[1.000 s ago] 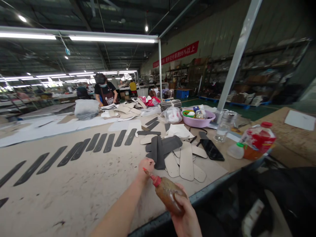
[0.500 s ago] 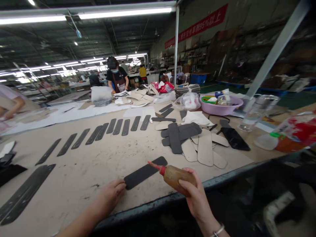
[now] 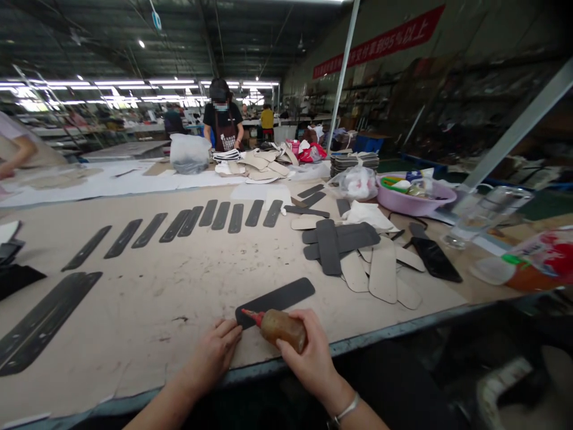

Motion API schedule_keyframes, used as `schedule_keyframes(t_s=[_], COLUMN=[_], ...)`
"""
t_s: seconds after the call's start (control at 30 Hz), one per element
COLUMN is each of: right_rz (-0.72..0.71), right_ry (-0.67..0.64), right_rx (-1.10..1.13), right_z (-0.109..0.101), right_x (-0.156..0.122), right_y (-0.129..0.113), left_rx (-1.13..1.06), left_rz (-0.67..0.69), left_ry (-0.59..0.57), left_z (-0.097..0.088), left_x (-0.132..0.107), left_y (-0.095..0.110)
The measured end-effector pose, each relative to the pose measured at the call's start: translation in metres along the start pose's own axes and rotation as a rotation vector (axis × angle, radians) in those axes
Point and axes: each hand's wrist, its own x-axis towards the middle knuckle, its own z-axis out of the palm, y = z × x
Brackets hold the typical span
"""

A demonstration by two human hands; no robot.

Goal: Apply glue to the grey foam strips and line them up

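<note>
A flat black strip (image 3: 282, 298) with rounded corners lies slantwise near the table's front edge. My left hand (image 3: 219, 346) is closed at its near left end, fingertips on the corner and edge. In my right hand (image 3: 308, 352) is a brownish squeeze bottle (image 3: 283, 330), fingers wrapped round its body. The bottle's red nozzle (image 3: 251, 315) points left, its tip over the strip's left end; whether it touches cannot be made out. To the left and farther back, several dark strips (image 3: 149, 230) with small shiny spots are laid in a row. A longer pair (image 3: 49, 316) lies at the far left.
Dark and beige pieces (image 3: 384, 269) are heaped at right, beside a black phone-like slab (image 3: 436, 260). Behind stand a purple basin (image 3: 414, 202), a clear cup (image 3: 486, 218) and plastic bags (image 3: 356, 182). A co-worker (image 3: 224, 119) stands across the table; a metal post (image 3: 342, 77) rises behind.
The bottle has moved left and down, bringing its nozzle from the strip's far part to its left end. My left hand stays at that end. The camera view has shifted.
</note>
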Motion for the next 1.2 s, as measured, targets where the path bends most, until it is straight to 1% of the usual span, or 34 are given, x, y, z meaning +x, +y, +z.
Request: schedule_keyframes(t_s=[0.13, 0.27, 0.37, 0.53, 0.73, 0.83, 0.93, 1.07, 1.2], right_rz=[-0.017, -0.03, -0.034, 0.012, 0.035, 0.04, 0.054, 0.062, 0.065], right_ry=[-0.026, -0.014, 0.033, 0.126, 0.263, 0.315, 0.342, 0.336, 0.314], right_rx=[-0.023, -0.069, -0.129, -0.224, -0.37, -0.445, -0.472, -0.474, -0.464], right_z=[0.006, 0.002, -0.009, -0.033, -0.062, -0.072, -0.078, -0.078, -0.074], right_x=[0.0, 0.003, 0.007, 0.011, 0.014, 0.018, 0.02, 0.021, 0.02], right_y=[0.0, 0.001, 0.002, 0.012, 0.027, 0.034, 0.038, 0.039, 0.038], left_rx=[-0.027, -0.035, -0.02, -0.009, 0.055, 0.089, 0.1, 0.106, 0.095], left_rz=[-0.009, -0.01, -0.005, 0.022, 0.111, 0.143, 0.151, 0.162, 0.195], left_ry=[0.027, 0.047, 0.086, 0.125, 0.203, 0.202, 0.198, 0.204, 0.126], left_z=[-0.001, 0.001, 0.001, 0.002, -0.001, -0.002, 0.0, 0.008, 0.012], left_x=[0.004, 0.004, 0.004, 0.005, 0.009, 0.009, 0.009, 0.015, 0.023], left_y=[0.002, 0.0, -0.002, -0.006, -0.011, -0.013, -0.015, -0.018, -0.017])
